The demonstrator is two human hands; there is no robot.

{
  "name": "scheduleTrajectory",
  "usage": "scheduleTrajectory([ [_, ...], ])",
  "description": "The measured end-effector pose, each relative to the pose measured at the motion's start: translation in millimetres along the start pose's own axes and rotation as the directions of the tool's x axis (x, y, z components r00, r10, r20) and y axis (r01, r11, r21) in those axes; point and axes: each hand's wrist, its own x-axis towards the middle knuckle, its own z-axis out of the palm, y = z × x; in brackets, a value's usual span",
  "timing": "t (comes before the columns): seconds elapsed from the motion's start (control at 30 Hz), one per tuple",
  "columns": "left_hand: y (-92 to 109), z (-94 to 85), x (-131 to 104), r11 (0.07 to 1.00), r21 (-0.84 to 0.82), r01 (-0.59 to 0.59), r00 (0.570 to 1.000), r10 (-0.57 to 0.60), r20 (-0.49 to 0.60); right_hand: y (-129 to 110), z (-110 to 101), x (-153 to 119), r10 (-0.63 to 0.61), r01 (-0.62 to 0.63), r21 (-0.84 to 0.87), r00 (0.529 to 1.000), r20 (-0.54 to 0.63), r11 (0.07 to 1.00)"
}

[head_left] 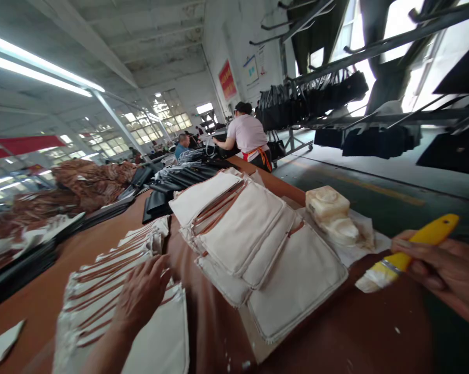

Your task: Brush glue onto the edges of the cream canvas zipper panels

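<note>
My right hand (pixel 441 270) grips a paintbrush (pixel 408 254) by its yellow handle, at the right edge of the view. White paste coats the bristles, which point left and down. My left hand (pixel 144 291) lies with fingers stretched over a fanned row of cream fabric pieces with brown edges (pixel 113 283). Right of that row, a stack of cream stitched fabric panels (pixel 250 234) spreads unevenly across the brown tabletop (pixel 297 337). Beyond the stack, near the table's right edge, a paste-crusted plastic container (pixel 328 208) sits on white sheeting.
Black folded pieces (pixel 180 187) lie behind the panels. Brown material (pixel 90 182) is heaped at the far left. A person in a light shirt (pixel 248 132) stands at the table's far end, another beyond. Racks of black bags (pixel 308 101) line the right side.
</note>
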Motion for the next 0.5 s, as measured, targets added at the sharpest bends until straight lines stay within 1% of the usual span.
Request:
scheduleTrajectory([
  [0.03, 17, 3.7, 20, 0.998, -0.052, 0.038, 0.998, -0.041, -0.046, -6, 3, 1, 0.053, -0.054, 0.043, 0.998, 0.023, 0.998],
  [0.07, 37, 5.3, 42, 0.991, -0.116, 0.066, 0.995, -0.073, -0.06, -12, 7, 1, 0.091, -0.095, 0.093, 0.995, 0.045, 0.991],
  [0.1, 59, 5.8, 65, 0.978, -0.183, 0.096, 0.993, -0.106, -0.045, -18, 11, 2, 0.106, -0.113, 0.139, 0.993, 0.057, 0.984],
  [0.17, 101, 7.9, 113, 0.961, -0.249, 0.123, 0.992, -0.129, -0.007, -27, 17, 2, 0.095, -0.103, 0.197, 0.994, 0.051, 0.975],
  [0.23, 133, 15.4, 157, 0.95, -0.268, 0.16, 0.987, -0.155, 0.041, -30, 21, 0, 0.096, -0.104, 0.203, 0.994, 0.046, 0.974],
  [0.3, 153, 27.1, 194, 0.931, -0.269, 0.245, 0.968, -0.222, 0.114, -28, 18, -1, 0.099, -0.104, 0.177, 0.994, 0.038, 0.979],
  [0.37, 165, 38.1, 222, 0.903, -0.251, 0.348, 0.933, -0.309, 0.183, -23, 9, 0, 0.102, -0.105, 0.156, 0.994, 0.028, 0.982],
  [0.43, 171, 44.5, 240, 0.875, -0.23, 0.425, 0.898, -0.377, 0.225, -17, -4, 4, 0.109, -0.111, 0.154, 0.994, 0.023, 0.982],
  [0.5, 175, 45.6, 252, 0.861, -0.224, 0.457, 0.882, -0.406, 0.24, -11, -16, 9, 0.11, -0.114, 0.161, 0.993, 0.031, 0.98],
])
